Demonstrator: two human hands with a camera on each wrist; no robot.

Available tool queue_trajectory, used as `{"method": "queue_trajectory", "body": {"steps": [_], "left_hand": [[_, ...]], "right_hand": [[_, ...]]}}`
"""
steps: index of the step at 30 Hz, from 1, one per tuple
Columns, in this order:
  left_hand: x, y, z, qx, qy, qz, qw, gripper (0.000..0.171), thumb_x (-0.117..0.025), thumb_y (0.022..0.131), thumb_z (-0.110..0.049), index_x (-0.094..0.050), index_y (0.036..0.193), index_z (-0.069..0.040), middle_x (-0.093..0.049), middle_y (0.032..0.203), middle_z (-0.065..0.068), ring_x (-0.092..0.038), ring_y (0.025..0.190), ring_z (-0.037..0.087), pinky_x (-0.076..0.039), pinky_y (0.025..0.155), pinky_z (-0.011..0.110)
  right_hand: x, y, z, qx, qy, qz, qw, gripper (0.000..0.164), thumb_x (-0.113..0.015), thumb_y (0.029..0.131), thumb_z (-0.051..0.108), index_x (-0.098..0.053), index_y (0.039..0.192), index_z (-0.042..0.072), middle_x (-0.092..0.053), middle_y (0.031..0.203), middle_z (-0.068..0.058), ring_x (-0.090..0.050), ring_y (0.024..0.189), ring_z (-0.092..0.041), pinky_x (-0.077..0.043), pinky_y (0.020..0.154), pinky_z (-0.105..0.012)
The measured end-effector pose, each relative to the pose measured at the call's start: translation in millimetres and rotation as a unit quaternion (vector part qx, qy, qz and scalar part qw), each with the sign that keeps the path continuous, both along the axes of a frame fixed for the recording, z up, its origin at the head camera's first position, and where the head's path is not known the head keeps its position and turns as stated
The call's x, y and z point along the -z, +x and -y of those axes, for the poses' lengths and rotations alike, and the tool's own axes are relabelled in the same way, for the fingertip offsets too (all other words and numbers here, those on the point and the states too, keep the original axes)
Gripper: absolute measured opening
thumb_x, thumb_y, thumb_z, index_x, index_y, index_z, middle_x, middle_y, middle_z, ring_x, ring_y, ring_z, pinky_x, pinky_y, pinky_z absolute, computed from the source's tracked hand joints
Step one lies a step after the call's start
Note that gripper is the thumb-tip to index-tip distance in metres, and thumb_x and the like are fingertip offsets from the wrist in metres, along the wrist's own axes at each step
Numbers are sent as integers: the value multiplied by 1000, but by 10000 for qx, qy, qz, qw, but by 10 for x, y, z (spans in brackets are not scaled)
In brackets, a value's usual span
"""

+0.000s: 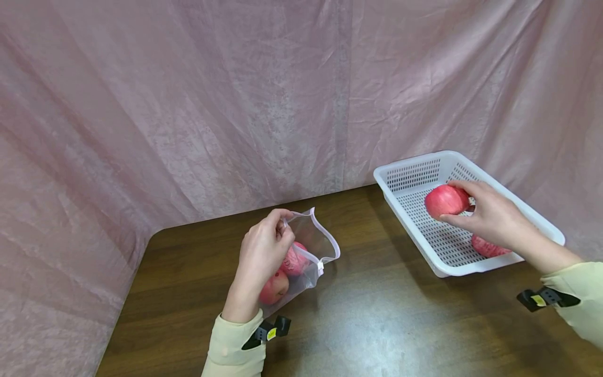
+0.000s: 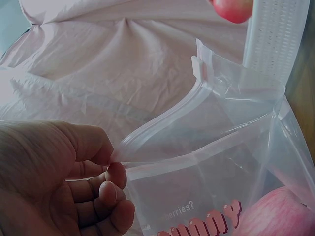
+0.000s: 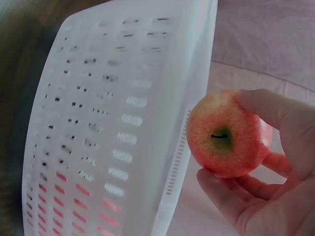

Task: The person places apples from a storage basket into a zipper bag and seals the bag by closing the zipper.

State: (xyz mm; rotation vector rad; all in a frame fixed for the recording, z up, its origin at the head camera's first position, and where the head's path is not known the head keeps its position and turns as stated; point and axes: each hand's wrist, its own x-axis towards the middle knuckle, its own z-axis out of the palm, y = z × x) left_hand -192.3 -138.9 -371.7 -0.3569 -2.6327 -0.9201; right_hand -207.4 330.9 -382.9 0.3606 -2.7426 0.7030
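Pale sleeves nearest; right forearm crosses basket, part-hiding apple inside

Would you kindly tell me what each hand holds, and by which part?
The left hand pinches the clear bag by its rim; the right hand grips an apple by its sides.

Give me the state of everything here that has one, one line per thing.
Bag: unzipped, mouth open.
Apples in the bag: two seen, behind clear plastic.
Basket: upright, lidless, on the table.
Apple in the basket: lying inside, partly hidden.
Held apple: raised clear of the basket floor.
Left grip: pinching the bag's rim.
Right grip: fingers curled round the held apple.
Cloth: hanging in folds.
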Motion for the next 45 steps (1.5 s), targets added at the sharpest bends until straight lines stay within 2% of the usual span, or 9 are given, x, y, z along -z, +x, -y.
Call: {"method": "queue_trajectory", "body": {"steps": [3, 15, 24, 30, 40, 45], "left_hand": [[4, -3, 0, -1, 0, -9, 10000, 30, -63, 98, -8, -77, 124, -13, -60, 84, -3, -54, 72, 19, -44, 67, 41], [11, -5, 4, -18, -57, -131, 9999, 29, -64, 97, -9, -77, 123, -12, -60, 83, -3, -55, 73, 19, -46, 68, 42], [18, -8, 8, -20, -44, -105, 9999, 29, -64, 98, -8, -77, 123, -12, -61, 83, -2, -55, 73, 19, -46, 68, 42], [9, -3, 8, -26, -37, -101, 9999, 29, -65, 98, -8, -77, 123, -12, -61, 83, -2, -55, 72, 19, -45, 68, 41], [7, -3, 4, -13, -11, -93, 10000, 28, -65, 98, -8, -77, 123, -12, -60, 83, -2, -54, 72, 19, -44, 67, 41], [11, -4, 7, -26, -22, -96, 9999, 29, -65, 98, -8, -77, 123, -12, -60, 83, -2, -54, 72, 19, -45, 67, 41]], "right_hand": [[-21, 7, 40, 35, -173, -65, 9998, 83, -101, 79, 23, -60, 147, -3, -64, 130, -25, -63, 107, -39, -53, 73, -25], [-74, 23, 200, 43, -686, -260, 9973, 78, -100, 81, 20, -61, 146, 2, -63, 131, -23, -63, 108, -37, -41, 76, -2], [-100, 30, 343, -63, -1429, 23, 9897, 77, -97, 85, 14, -58, 150, 1, -61, 139, -23, -63, 116, -39, -47, 80, -3], [-117, 24, 436, -91, -1637, 97, 9864, 77, -97, 86, 15, -58, 151, 2, -61, 141, -22, -61, 119, -39, -47, 80, -3], [-170, 51, 638, -92, -2027, 69, 9792, 78, -97, 86, 13, -58, 153, 6, -62, 141, -15, -56, 117, -14, -48, 85, -4], [-192, 57, 753, -179, -2178, 40, 9758, 76, -96, 86, 11, -59, 152, 7, -62, 140, -12, -56, 117, -11, -50, 86, -6]]}}
